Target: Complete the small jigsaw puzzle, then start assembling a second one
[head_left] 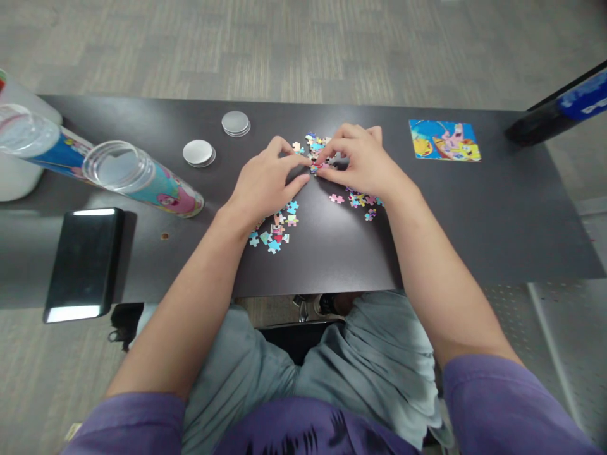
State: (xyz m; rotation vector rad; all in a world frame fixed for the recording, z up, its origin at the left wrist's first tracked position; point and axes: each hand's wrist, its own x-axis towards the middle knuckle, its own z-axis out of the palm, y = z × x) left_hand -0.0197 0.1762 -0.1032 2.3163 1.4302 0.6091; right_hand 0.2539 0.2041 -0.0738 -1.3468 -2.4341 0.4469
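Jigsaw pieces lie in a central heap on the dark table. My right hand is at this heap, its thumb and index finger pinched on a small colourful puzzle piece. From the other side my left hand reaches in, index finger and thumb stretched out with a gap between them. Its index fingertip is close to the same piece; whether it touches cannot be made out. Loose blue and multicoloured pieces are spread below my left hand, partly hidden by the wrist. Pink and purple pieces lie beneath my right wrist.
A picture card lies at the right, near a dark bottle-like cylinder. On the left are two stacks of round discs, clear-ended printed tubes and a black box-shaped device at the table's front edge.
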